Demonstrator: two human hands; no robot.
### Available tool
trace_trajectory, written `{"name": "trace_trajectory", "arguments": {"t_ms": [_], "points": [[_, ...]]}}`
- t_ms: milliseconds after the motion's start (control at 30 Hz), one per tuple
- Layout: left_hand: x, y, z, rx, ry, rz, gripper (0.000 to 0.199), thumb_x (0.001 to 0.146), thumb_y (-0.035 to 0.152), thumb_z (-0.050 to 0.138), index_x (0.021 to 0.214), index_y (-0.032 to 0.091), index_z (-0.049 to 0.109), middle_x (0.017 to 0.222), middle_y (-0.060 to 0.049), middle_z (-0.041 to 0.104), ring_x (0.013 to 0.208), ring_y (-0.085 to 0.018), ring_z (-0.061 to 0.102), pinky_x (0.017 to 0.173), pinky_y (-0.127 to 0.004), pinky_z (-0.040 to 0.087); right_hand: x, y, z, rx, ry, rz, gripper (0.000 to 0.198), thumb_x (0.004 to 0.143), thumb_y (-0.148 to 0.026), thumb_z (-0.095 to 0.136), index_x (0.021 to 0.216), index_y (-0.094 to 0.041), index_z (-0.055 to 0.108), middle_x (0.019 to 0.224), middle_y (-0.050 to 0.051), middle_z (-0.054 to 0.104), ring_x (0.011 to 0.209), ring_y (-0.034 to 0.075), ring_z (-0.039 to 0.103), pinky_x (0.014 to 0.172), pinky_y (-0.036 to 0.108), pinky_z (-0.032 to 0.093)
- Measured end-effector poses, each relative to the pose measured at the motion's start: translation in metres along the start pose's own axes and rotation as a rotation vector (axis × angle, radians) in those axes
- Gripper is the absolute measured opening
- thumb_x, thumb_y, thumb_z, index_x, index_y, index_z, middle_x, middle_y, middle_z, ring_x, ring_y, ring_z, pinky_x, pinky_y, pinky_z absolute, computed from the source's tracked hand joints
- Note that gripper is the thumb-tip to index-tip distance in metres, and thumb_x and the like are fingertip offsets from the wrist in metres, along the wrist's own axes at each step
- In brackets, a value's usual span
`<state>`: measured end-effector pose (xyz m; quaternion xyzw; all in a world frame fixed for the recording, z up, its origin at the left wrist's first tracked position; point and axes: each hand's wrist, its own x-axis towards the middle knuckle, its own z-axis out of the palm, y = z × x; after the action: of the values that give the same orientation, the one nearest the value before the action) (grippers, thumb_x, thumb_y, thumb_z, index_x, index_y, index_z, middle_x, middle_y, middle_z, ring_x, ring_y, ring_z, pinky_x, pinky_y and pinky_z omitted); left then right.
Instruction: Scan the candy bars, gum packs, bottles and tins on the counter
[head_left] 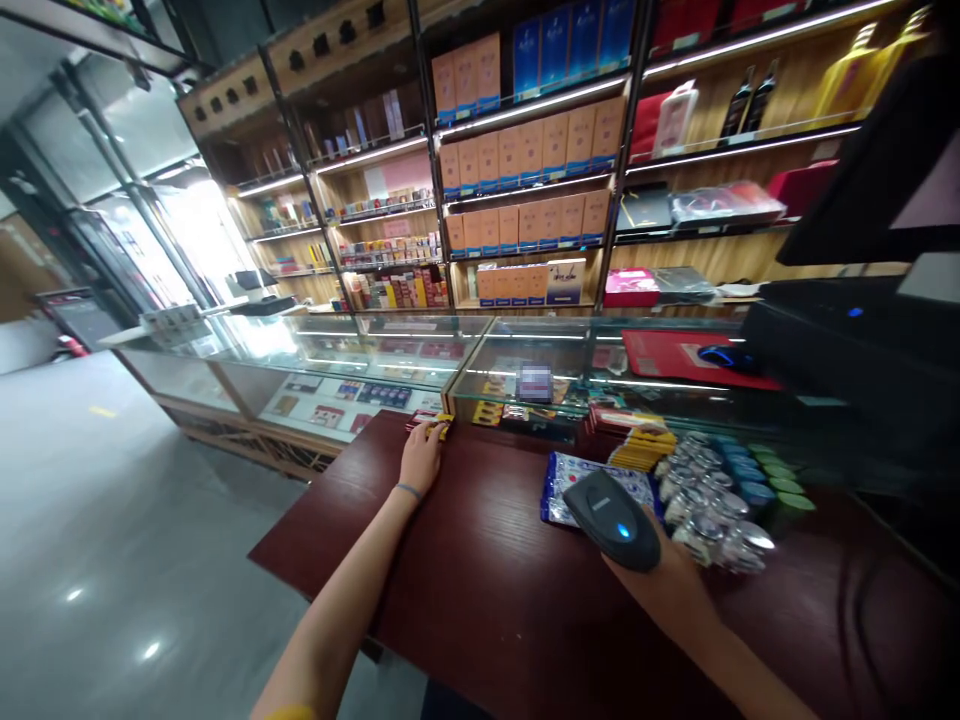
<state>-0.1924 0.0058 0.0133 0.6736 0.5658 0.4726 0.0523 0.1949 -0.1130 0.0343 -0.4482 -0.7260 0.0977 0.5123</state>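
My right hand (671,570) is wrapped around a black barcode scanner (607,512) with a glowing blue light. Under the scanner's head lies a blue and silver printed packet (556,488), partly covered by it. At the far edge of the dark red counter (480,580), my left hand (421,458) has its fingers closed over a small stack of red and yellow packets (442,422). Those fingers hide part of the stack.
Beside the right hand stand rows of clear-lidded jars (705,500), blue cans (746,475) and green cans (784,480). Yellow packets (643,447) lie behind. A glass display case (375,345) borders the counter. A dark monitor (862,170) overhangs the right; a mouse (726,357) sits on a red mat (660,352).
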Motion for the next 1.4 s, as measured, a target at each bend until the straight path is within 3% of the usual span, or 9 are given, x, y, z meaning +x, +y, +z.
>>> {"name": "trace_trajectory", "arguments": {"t_ms": [167,400,600,733,933,1033,1133,1267,1400], "points": [[0.004,-0.018,0.01,-0.008,0.051,-0.014,0.052,0.075,0.012,0.063,0.124,0.027,0.069,0.145,-0.015,0.054,0.142,-0.036,0.041,0.121,-0.057,0.023,-0.005,0.006,0.007,-0.076,-0.195,0.071,0.032,0.088,-0.034,0.058,0.119,-0.024,0.053,0.087,0.004,0.076,0.071,0.026,0.075,0.058,0.032,0.054],[0.004,-0.022,0.014,0.587,-0.228,-0.055,0.056,0.09,0.018,0.051,0.146,0.024,0.051,0.147,-0.015,0.053,0.14,-0.033,0.041,0.121,-0.063,0.017,-0.009,0.011,0.012,-0.114,-0.263,0.057,0.039,0.086,-0.031,0.057,0.123,-0.023,0.052,0.09,0.004,0.076,0.073,0.025,0.075,0.062,0.03,0.052],[0.003,-0.012,0.004,0.569,-0.211,0.044,0.041,0.091,0.017,0.053,0.13,0.024,0.066,0.121,-0.012,0.068,0.117,-0.03,0.057,0.11,-0.049,0.039,-0.011,0.016,0.01,-0.157,-0.255,0.003,0.044,0.087,-0.031,0.056,0.13,-0.023,0.049,0.092,0.006,0.076,0.075,0.028,0.076,0.06,0.031,0.052],[-0.001,-0.005,0.0,0.319,-0.01,0.084,0.031,0.096,0.023,0.051,0.12,0.027,0.071,0.116,-0.01,0.072,0.114,-0.027,0.061,0.104,-0.041,0.043,-0.01,0.019,0.007,-0.164,-0.216,-0.042,0.044,0.086,-0.029,0.058,0.129,-0.022,0.049,0.091,0.007,0.077,0.073,0.027,0.077,0.059,0.031,0.054],[0.006,0.039,0.033,-0.368,0.445,-0.206,0.025,0.09,0.04,0.063,0.108,0.023,0.066,0.104,-0.007,0.073,0.1,-0.023,0.068,0.093,-0.036,0.051,-0.007,0.016,-0.003,-0.155,-0.12,-0.121,0.038,0.083,-0.023,0.06,0.122,-0.021,0.055,0.094,0.007,0.077,0.075,0.025,0.077,0.06,0.028,0.056],[0.009,0.081,0.061,-0.774,0.397,-0.36,0.032,0.083,0.043,0.071,0.101,0.021,0.059,0.094,-0.005,0.07,0.089,-0.019,0.069,0.082,-0.033,0.056,-0.005,0.016,-0.01,-0.135,-0.088,-0.116,0.035,0.082,-0.024,0.062,0.117,-0.021,0.058,0.092,0.007,0.077,0.072,0.024,0.076,0.059,0.028,0.056],[0.004,0.125,0.09,-1.124,0.276,-0.47,0.032,0.082,0.039,0.074,0.102,0.021,0.055,0.098,-0.004,0.069,0.088,-0.017,0.069,0.078,-0.033,0.059,-0.003,0.013,-0.016,-0.098,-0.017,0.009,0.028,0.082,-0.029,0.064,0.11,-0.024,0.06,0.087,0.006,0.077,0.073,0.025,0.075,0.062,0.03,0.057],[-0.005,0.17,0.121,-1.491,0.2,-0.629,0.023,0.085,0.021,0.07,0.103,0.021,0.056,0.102,-0.003,0.07,0.092,-0.015,0.07,0.088,-0.039,0.059,0.003,0.008,-0.024,-0.014,0.054,0.219,0.028,0.079,-0.032,0.067,0.105,-0.024,0.061,0.088,0.005,0.077,0.078,0.025,0.074,0.07,0.032,0.057],[-0.008,0.188,0.138,-1.688,0.206,-0.756,0.016,0.091,0.011,0.059,0.102,0.022,0.057,0.101,-0.004,0.072,0.098,-0.016,0.072,0.099,-0.042,0.056,0.01,0.006,-0.033,0.081,0.052,0.371,0.038,0.077,-0.034,0.067,0.112,-0.022,0.061,0.098,0.007,0.077,0.092,0.026,0.074,0.08,0.034,0.057]]}}
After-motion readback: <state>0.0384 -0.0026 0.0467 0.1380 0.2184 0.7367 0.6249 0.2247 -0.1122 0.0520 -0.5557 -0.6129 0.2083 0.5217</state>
